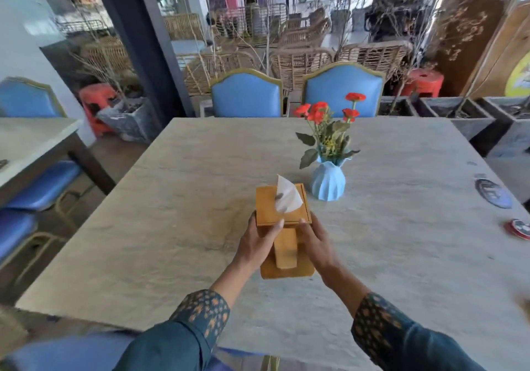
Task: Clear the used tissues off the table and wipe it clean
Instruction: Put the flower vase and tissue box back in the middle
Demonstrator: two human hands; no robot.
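A wooden tissue box (pixel 282 244) stands near the middle of the pale stone table (pixel 177 227), with a white tissue (pixel 286 195) sticking up from its top slot. My left hand (pixel 256 244) grips the box's left side, thumb by the lid's front edge. On the right side my right hand (pixel 314 244) holds it the same way. No loose used tissues show on the tabletop.
A light blue vase with red flowers (pixel 328 181) stands just behind and right of the box. Two round coasters (pixel 493 193) (pixel 520 228) lie near the right edge. Blue chairs (pixel 246 95) line the far side, another table (pixel 31 141) is at left.
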